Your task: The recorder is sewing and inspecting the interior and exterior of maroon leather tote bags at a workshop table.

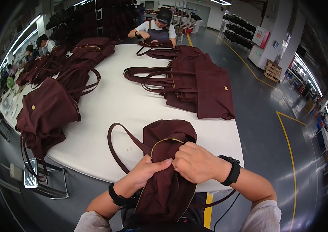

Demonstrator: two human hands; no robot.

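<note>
A dark maroon handbag (166, 195) lies across the near edge of the white table and hangs toward my body. Its gold zipper (159, 142) runs in a curve along the top opening, which is spread apart. My left hand (147, 170) grips the bag's fabric from the left, its thumb pressed on top. Close beside that thumb, my right hand (195, 163) is closed on the bag near the zipper edge; its fingertips are hidden in the cloth. One strap (112, 143) loops out to the left on the table, and another strap (220, 199) drops at the lower right.
Stacked maroon bags (214, 91) lie at the table's right, more bags (46, 108) at its left. Across the white table (110, 106) a person (160, 29) handles another bag (156, 43). A metal-framed stool (52, 185) stands at the lower left. Yellow lines mark the grey floor (264, 135).
</note>
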